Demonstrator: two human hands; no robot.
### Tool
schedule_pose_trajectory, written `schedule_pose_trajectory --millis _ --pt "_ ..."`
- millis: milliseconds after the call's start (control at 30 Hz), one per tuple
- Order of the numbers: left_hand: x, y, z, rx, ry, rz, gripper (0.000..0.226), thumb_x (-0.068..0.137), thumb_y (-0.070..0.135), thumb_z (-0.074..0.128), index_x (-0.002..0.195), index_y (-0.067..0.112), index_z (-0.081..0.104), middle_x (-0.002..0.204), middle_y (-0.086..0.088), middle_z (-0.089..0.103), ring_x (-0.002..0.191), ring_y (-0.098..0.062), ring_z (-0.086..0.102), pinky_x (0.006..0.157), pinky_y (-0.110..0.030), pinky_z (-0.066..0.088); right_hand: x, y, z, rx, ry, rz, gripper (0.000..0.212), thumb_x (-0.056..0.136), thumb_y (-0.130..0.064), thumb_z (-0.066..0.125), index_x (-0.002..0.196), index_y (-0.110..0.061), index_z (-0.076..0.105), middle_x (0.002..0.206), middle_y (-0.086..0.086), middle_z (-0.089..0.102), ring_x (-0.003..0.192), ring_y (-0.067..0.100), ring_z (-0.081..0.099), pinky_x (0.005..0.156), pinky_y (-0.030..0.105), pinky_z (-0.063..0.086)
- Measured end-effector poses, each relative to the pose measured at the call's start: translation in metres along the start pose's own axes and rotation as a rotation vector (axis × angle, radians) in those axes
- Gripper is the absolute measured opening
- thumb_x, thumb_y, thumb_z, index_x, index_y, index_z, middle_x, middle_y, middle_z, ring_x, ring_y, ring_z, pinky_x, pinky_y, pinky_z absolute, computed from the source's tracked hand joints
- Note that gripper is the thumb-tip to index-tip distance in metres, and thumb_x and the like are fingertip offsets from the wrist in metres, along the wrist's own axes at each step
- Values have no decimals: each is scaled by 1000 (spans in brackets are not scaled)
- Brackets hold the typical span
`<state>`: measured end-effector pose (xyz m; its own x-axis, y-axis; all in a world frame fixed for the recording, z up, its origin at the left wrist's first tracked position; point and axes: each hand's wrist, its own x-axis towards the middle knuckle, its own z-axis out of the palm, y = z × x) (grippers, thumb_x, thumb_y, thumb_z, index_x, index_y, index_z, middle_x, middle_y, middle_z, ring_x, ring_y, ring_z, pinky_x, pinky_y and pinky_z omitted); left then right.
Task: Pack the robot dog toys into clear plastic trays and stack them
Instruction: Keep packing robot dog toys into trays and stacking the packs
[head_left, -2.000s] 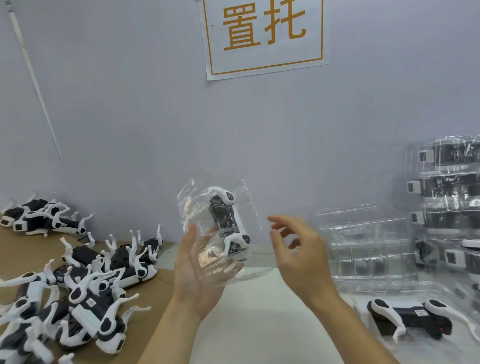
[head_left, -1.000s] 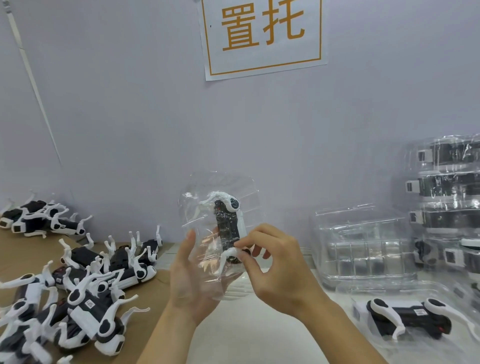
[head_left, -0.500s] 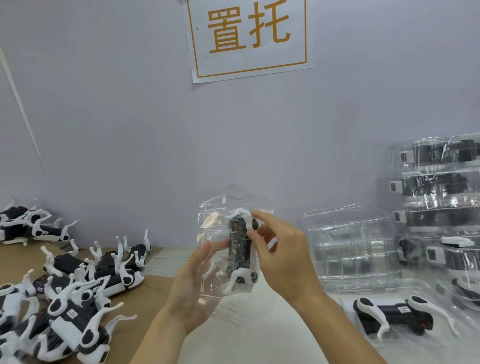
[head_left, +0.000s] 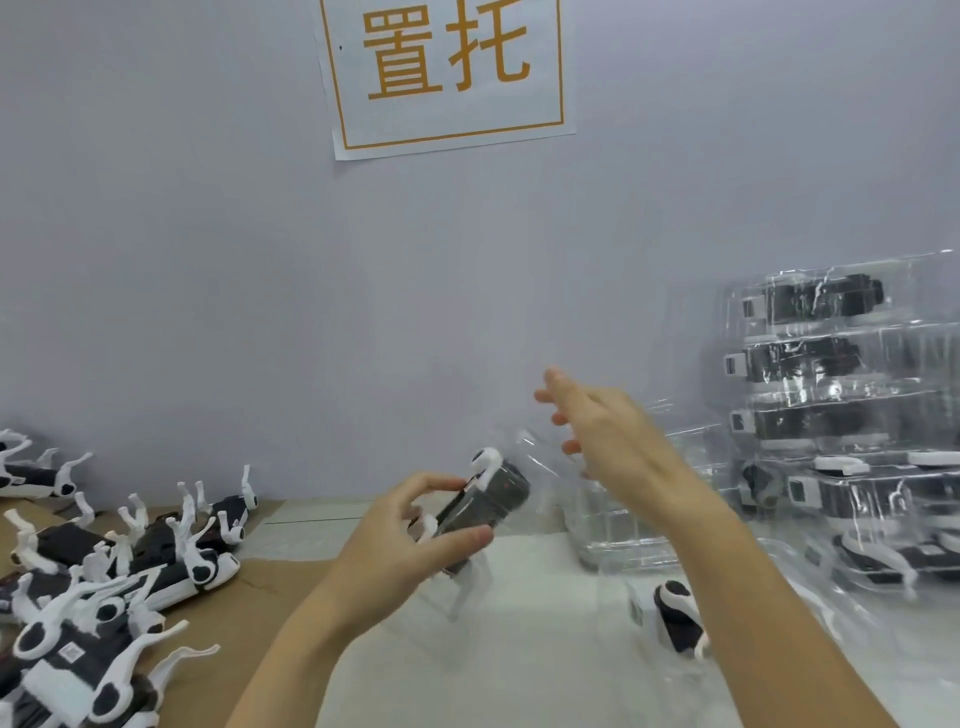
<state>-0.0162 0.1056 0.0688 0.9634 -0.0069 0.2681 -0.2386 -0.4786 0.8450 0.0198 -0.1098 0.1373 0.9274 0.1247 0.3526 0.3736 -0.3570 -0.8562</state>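
Your left hand (head_left: 410, 540) has its fingers (head_left: 457, 538) curled round the toy dog (head_left: 483, 501) in its clear tray (head_left: 524, 467), held above the bench (head_left: 519, 649); your right hand (head_left: 608, 441) hovers released, fingers spread; the tray looks light, thin and slippery, so grip the stiff toy body, not the flimsy rim.

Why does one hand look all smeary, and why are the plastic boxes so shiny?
Head view: the right hand is blurred, the fingers most; the left hand gripping the toy dog is sharper. White glare streaks the stacked clear trays.
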Motion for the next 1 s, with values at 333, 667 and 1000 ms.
schedule_pose_trajectory --millis 333,667,1000 --pt "-10 59 39 501 -62 125 72 48 86 55 113 55 52 121 35 44 113 9 38 110 -35 31 -19 -19 -51 -601 -177 185 38 90 -28 59 128 -23 58 121 1 63 104 23 63 91 35 54" --pt "24 120 131 674 -357 231 72 65 78 71 127 50 47 133 17 42 119 -15 29 99 -37 27 -29 -12 -120 -248 309 72 29 92 -26 57 119 -30 65 114 -2 67 99 17 64 86 30 49" --pt "18 109 158 237 -231 344 48 72 80 51 101 46 68 123 25 63 129 -3 47 114 -45 30 -14 11 -105 -421 23 179 35 93 -32 61 128 -30 61 126 -1 63 107 17 62 87 26 43"
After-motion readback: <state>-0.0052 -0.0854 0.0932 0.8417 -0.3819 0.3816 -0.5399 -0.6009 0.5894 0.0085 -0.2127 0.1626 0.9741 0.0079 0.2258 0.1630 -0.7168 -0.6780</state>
